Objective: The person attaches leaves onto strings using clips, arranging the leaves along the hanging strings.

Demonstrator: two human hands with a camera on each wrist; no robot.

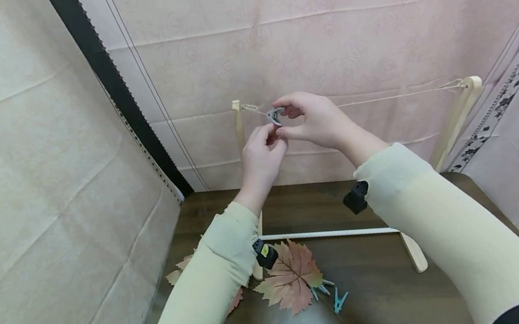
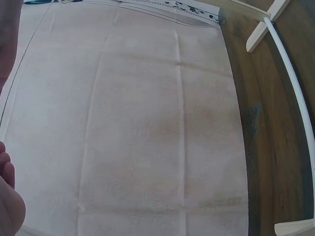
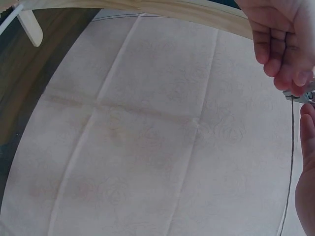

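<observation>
A small grey-blue clothespin (image 1: 275, 115) sits at the white string (image 1: 390, 97), near the left wooden post. My left hand (image 1: 260, 153) pinches it from below with bent fingers. From the right, my right hand (image 1: 318, 119) holds it between thumb and fingers, the thumb close to the left fingertips. The right wrist view shows the clothespin (image 3: 302, 97) at the right edge, partly covered by both hands, with the string running down from it. Only parts of the hands show in the left wrist view, and the clothespin is out of sight there.
The string spans between a left post (image 1: 237, 115) and a right post (image 1: 458, 120), joined low by a white rod (image 1: 329, 234). Reddish artificial leaves (image 1: 291, 276) and several blue clothespins (image 1: 340, 300) lie on the dark wooden table (image 1: 382, 288). Patterned cloth panels surround it.
</observation>
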